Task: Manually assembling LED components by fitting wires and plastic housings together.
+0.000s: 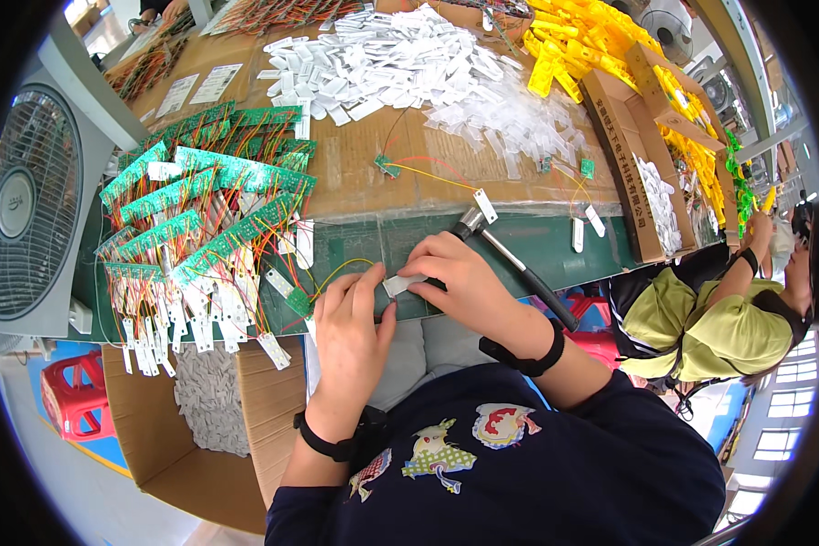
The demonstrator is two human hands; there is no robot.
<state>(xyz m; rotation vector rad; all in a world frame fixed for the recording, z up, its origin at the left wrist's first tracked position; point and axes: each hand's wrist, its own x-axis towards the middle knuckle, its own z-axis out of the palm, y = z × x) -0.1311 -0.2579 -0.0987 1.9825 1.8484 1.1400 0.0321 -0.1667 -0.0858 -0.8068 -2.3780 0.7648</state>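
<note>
Nearest the camera, the left hand (350, 332) lies on the table edge with fingers loosely extended, closed on nothing, its fingertips just beside a small white plastic piece (399, 285). The right hand (460, 282) pinches that piece from the other side, thumb and forefinger clamped on it, holding it flat on the green cutting mat (537, 241). A yellow wire (341, 268) runs from the piece toward a small green circuit board (298, 301) at the left wrist side.

Judgement: the step in hand appears to be seating or closing the white housing over the wired part. The next move calls for steady alignment of the piece and, possibly, a tap; the hammer (510, 259) lies just beyond the right hand, untouched.

Farther left, a stack of wired green boards (205, 218) hangs over the edge. Beyond, a heap of white housings (382, 59) and yellow plastic parts (591, 41) cover the cardboard. 1 co-worker in a yellow-green shirt (719, 318) sits to the right.
</note>
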